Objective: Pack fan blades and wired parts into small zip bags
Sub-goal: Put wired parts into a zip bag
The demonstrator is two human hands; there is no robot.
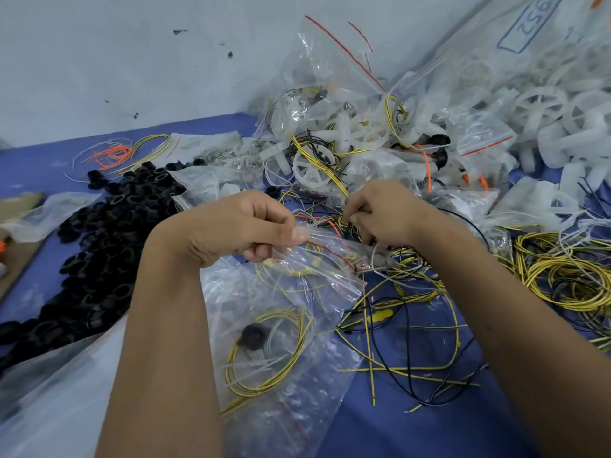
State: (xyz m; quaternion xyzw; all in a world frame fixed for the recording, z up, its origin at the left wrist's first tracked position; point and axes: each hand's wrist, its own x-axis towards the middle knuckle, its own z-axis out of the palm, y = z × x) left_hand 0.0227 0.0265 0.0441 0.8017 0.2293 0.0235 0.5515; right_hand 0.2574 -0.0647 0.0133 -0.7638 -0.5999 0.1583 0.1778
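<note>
Small clear zip bag (317, 262), red seal line, pinched at mouth by left hand (238, 226), tilted down toward right; yellow wire coil inside. Wired part (363, 264) with small metal tab at bag mouth, its wires gripped by right hand (383, 213). Filled zip bag (274, 355) below left hand: yellow coil, black round piece. White fan blades (314, 166) heaped beyond both hands.

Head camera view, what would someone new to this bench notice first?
Probably the two hands at centre: the left hand pinches the mouth of a small zip bag while the right hand grips thin wires beside it. Next, the heap of black ring-shaped parts on the left of the blue table. At the back right lies a pile of white fan blades and bags.
</note>
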